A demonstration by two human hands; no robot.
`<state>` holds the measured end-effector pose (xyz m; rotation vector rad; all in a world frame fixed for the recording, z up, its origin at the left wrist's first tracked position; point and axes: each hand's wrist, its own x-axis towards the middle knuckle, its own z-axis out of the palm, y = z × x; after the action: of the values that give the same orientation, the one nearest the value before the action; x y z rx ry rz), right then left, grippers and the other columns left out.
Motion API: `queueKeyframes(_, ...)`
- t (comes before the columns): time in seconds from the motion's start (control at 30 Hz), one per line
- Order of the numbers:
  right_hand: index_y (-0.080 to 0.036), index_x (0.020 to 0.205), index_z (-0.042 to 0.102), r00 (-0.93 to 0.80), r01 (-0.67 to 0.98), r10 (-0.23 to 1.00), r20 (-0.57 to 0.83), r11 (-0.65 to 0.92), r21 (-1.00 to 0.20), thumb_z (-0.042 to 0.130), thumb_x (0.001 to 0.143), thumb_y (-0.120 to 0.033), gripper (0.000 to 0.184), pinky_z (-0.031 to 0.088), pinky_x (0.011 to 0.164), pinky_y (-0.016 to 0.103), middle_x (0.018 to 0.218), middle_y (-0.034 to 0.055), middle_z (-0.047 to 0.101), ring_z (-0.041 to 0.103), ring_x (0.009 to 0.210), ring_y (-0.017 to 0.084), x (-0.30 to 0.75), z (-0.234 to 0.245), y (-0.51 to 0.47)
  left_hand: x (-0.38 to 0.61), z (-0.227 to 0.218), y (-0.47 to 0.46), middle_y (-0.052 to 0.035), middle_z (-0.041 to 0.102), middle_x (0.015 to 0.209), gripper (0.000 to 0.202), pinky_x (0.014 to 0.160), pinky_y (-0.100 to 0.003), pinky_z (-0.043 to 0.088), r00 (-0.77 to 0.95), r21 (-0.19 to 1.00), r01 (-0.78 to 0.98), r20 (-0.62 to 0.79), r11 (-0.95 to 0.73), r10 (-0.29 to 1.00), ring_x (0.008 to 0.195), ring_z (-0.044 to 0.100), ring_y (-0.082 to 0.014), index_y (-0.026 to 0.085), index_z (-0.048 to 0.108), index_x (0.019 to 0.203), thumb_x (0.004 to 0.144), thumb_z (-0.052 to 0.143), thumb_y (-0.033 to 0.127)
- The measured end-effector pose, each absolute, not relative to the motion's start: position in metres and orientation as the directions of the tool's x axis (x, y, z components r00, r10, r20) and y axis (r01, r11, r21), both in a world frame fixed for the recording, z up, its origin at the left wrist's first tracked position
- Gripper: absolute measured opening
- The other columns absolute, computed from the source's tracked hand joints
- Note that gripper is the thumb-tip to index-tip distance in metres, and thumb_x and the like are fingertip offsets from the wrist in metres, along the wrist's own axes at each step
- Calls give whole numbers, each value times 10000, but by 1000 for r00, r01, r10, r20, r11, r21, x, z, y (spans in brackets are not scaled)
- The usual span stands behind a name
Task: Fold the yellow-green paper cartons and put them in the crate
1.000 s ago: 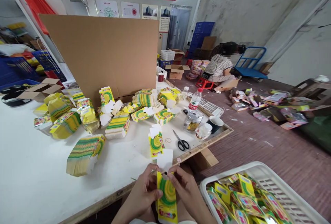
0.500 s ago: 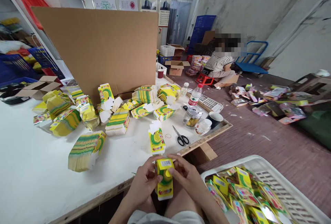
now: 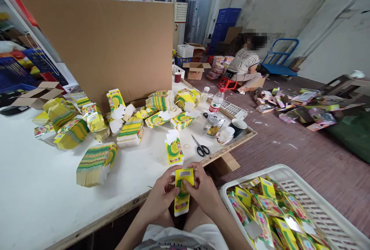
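Observation:
A small yellow and green carton is held upright over my lap, its barcode end at the top. My left hand grips its left side, with the thumb on the front face. On the right side, my right hand has its thumb pressed on the printed front and its fingers behind the top edge. A single flat carton with white flaps lies on the table just beyond my hands. Stacks of flat cartons, one bundle nearest on the left, spread across the white table.
Black scissors, a water bottle, a glass jar and a mug stand near the table's right edge. A white basket of cartons sits at my right. Cardboard rises behind. A person sits farther off.
The carton's barcode end now lies flatter and faces me more. My right fingers have shifted up around the top edge. The view has tilted down slightly.

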<state>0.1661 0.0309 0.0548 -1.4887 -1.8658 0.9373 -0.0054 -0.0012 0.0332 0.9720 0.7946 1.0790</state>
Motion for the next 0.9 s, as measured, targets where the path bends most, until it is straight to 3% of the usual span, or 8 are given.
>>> queueKeyframes(0.3, -195, 1021, 674, -227, 290, 971, 76, 142, -947, 632, 855, -438, 297, 474, 649, 274, 801, 23, 656, 580, 693, 169, 179, 56, 35, 3, 36, 1, -92, 774, 984, 550, 734, -312, 559, 248, 938, -317, -56, 136, 967, 803, 734, -220, 182, 522, 1266, 773, 755, 243)
queueKeyframes(0.37, -193, 979, 659, -175, 193, 981, 87, 121, -974, 653, 833, -473, 315, 512, 712, 302, 855, 48, 675, 626, 784, 203, 184, 55, 35, 13, 36, 3, -116, 772, 1044, 523, 739, -331, 573, 257, 959, -262, -35, 104, 966, 855, 742, -244, 179, 532, 1285, 795, 710, 224)
queueKeyframes(0.43, -199, 941, 661, -111, 277, 989, 102, 129, -952, 639, 826, -495, 318, 512, 695, 325, 836, 57, 681, 626, 762, 220, 200, 59, 34, 19, 35, 9, -133, 728, 1217, 525, 859, -386, 573, 255, 984, -175, 0, 46, 967, 1029, 719, -273, 204, 528, 1349, 836, 642, 202)
queueKeyframes(0.53, -224, 931, 698, 19, 701, 980, 197, 128, -701, 561, 837, -497, 320, 486, 718, 403, 815, 74, 696, 607, 733, 261, 252, 67, 32, 16, 26, 28, -94, 498, 1528, 641, 1206, -460, 293, 181, 996, 16, 84, -88, 980, 1424, 425, -270, 240, 462, 1456, 843, 635, 172)
queueKeyframes(0.6, -228, 896, 711, 94, 896, 933, 349, 74, -439, 524, 815, -532, 365, 458, 823, 513, 888, 120, 705, 608, 854, 346, 291, 70, 29, 7, 14, 44, -103, 380, 1601, 702, 1267, -470, 43, 116, 978, 146, 131, -147, 985, 1520, 222, -270, 191, 452, 1469, 810, 691, 188)
queueKeyframes(0.67, -216, 879, 715, 124, 934, 915, 384, 24, -358, 542, 766, -598, 434, 450, 858, 564, 884, 149, 712, 622, 866, 380, 318, 69, 24, -2, 0, 58, -156, 461, 1542, 585, 1257, -524, -16, 80, 959, 243, 132, -148, 988, 1502, 268, -322, 138, 593, 1352, 780, 712, 173)
queueKeyframes(0.77, -223, 878, 718, 125, 827, 967, 223, 23, -562, 614, 720, -597, 419, 515, 751, 476, 835, 123, 748, 660, 748, 316, 313, 62, 21, -9, -14, 67, -125, 623, 1404, 335, 1222, -579, 207, 57, 938, 320, 118, -130, 991, 1381, 481, -344, 190, 738, 1147, 827, 640, 165)
queueKeyframes(0.9, -233, 852, 741, 29, 507, 999, -12, -25, -861, 644, 765, -568, 359, 497, 668, 357, 774, 66, 758, 635, 669, 232, 245, 47, 31, -11, -10, 55, -74, 708, 1298, 293, 1163, -509, 384, 5, 930, 340, 149, -142, 989, 1267, 607, -299, 244, 762, 1108, 913, 544, 231)
